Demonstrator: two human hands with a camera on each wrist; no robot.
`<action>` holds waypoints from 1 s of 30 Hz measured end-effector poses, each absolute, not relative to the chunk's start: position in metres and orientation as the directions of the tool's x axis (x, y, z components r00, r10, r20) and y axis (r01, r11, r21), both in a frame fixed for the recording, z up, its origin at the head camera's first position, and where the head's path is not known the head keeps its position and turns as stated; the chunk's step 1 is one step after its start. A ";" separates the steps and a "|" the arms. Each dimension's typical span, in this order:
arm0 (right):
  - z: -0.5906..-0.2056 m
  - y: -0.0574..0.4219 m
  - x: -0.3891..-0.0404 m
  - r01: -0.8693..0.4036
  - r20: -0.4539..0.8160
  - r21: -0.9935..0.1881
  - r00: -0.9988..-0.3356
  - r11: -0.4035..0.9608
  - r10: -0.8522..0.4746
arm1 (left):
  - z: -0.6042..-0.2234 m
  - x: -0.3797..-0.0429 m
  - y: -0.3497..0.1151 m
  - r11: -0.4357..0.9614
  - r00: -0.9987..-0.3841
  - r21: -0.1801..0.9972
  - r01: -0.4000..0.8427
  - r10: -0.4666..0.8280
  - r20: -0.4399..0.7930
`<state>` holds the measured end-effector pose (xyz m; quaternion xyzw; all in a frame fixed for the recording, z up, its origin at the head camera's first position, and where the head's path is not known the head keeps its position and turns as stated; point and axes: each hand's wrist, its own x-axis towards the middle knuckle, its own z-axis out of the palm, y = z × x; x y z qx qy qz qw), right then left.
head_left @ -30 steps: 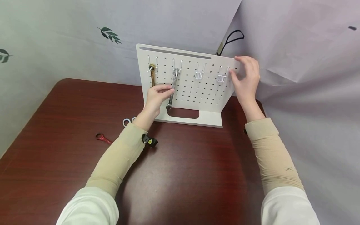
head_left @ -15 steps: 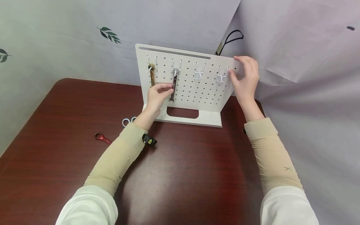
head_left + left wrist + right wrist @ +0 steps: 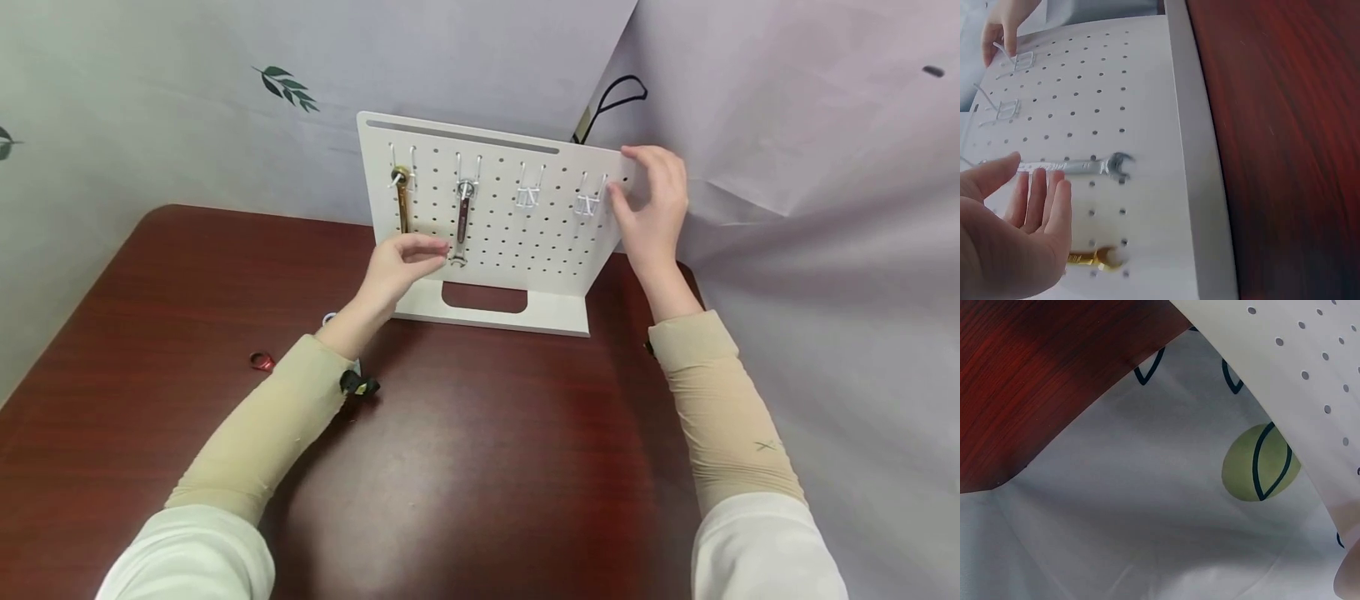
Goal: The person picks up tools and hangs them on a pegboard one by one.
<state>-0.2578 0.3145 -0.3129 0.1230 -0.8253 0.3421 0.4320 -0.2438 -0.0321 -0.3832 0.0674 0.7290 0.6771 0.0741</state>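
Observation:
A white pegboard (image 3: 510,242) stands upright on its base on the table. A silver wrench (image 3: 462,221) hangs by its ring end from the second hook from the left, and a gold wrench (image 3: 402,207) hangs from the first. My left hand (image 3: 397,268) is beside the silver wrench's lower end, its fingers loosely bent and holding nothing; the left wrist view shows the silver wrench (image 3: 1085,167) just past the fingertips. At the board's upper right corner my right hand (image 3: 660,200) grips the edge, thumb on the front face.
Two white wire hooks, a middle one (image 3: 528,197) and a right one (image 3: 587,204), hold nothing. A red wrench (image 3: 262,361) lies on the table (image 3: 480,433), partly behind the left forearm, near a mostly hidden scissors handle (image 3: 328,318). A black strap loop (image 3: 626,83) shows behind the board.
The silver wrench straightened on its hook while my left hand held its shaft. Now the left hand has let go and drawn back to the left. The right hand has stayed put.

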 end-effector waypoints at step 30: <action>-0.312 0.313 -0.257 -0.492 0.789 -0.468 -0.607 0.734 0.096 | -0.366 -0.171 -0.161 0.567 -0.871 0.702 0.432 0.464 0.161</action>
